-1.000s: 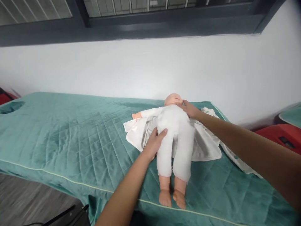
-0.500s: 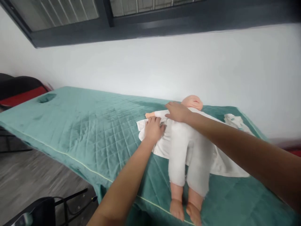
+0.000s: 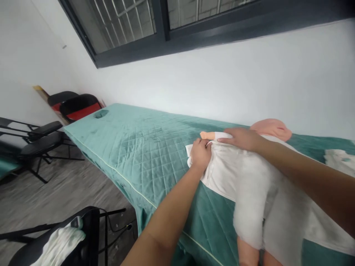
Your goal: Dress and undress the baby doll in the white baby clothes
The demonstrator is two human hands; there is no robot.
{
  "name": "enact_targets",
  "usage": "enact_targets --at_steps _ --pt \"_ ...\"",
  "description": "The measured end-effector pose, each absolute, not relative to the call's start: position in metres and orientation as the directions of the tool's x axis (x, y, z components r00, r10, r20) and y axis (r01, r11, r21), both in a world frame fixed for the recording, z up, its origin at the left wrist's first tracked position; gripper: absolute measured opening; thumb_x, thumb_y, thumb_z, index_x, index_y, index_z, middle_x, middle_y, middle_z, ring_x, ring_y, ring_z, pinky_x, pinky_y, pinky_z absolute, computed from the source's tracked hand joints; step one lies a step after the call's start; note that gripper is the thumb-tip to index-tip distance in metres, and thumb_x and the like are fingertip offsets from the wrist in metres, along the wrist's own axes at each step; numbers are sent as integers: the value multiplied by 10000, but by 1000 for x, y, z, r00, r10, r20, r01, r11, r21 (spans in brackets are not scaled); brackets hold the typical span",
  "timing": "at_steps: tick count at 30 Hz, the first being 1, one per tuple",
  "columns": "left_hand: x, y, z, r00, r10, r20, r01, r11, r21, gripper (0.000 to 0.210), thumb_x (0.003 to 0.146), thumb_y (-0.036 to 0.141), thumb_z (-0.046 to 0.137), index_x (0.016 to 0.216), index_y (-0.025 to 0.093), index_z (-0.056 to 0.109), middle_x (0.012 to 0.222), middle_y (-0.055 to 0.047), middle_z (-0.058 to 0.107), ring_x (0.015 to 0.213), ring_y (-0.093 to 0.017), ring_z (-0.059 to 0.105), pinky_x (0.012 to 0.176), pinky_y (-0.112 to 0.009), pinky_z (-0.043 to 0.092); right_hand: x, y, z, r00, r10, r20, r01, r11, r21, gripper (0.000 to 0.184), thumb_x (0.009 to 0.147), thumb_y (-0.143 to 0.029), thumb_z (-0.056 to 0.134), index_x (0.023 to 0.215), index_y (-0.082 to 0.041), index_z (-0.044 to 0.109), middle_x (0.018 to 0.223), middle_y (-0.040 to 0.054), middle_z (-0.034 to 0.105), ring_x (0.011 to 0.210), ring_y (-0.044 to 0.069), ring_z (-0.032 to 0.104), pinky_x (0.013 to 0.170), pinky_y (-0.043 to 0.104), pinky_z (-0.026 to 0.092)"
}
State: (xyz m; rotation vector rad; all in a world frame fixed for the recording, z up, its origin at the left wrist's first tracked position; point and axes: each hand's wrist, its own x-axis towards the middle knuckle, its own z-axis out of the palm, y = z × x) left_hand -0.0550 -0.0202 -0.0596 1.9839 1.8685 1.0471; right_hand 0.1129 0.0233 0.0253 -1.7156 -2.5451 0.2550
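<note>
A baby doll (image 3: 252,192) with a fuzzy white cloth body lies on a spread white garment (image 3: 222,175). Its bald head (image 3: 269,127) is toward the wall, its legs toward me. The doll's arm points left, with its small bare hand (image 3: 207,135) showing. My right hand (image 3: 241,138) is closed around the white part of that arm. Just below the doll's hand, the curled fingers of my left hand (image 3: 201,153) grip the garment near its sleeve. The fingertips are partly hidden in the cloth.
A green quilted cover (image 3: 144,147) drapes the long bed, which has a face hole (image 3: 101,113) at its far left end. A white patterned cloth (image 3: 340,159) lies at right. Black chairs (image 3: 80,107) stand beyond; another (image 3: 88,240), near me, holds a pale cloth (image 3: 62,244).
The view has swung left and come closer to the doll. My left hand has moved up to the doll's hand and closed on the garment. The right hand stays at the doll's arm.
</note>
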Motion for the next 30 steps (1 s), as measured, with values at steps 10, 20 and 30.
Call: enact_targets --at_steps 10,20,30 --pt "-61 -8 -84 -243 921 306 617 -96 781 255 944 283 443 916 190 680 965 -49 718 907 -176 616 806 -283 466 151 44 -22 -430 895 -117 903 429 -37 737 827 -817 340 1054 -211 694 1088 153 695 953 333 636 780 419 437" --pt "-51 -18 -79 23 846 532 754 -365 547 259 984 277 399 832 192 591 830 -31 623 781 -151 562 717 -260 401 122 21 2 -416 895 -160 899 431 78 615 920 -675 349 1018 -178 698 1056 171 703 886 304 657 753 381 448" --pt "-39 -32 -71 314 760 569 801 -534 270 324 1017 306 319 883 192 591 843 -51 610 810 -165 566 740 -272 421 114 11 8 -373 920 -119 912 388 134 385 931 -477 483 1003 -166 700 1043 183 707 885 290 678 787 376 467"
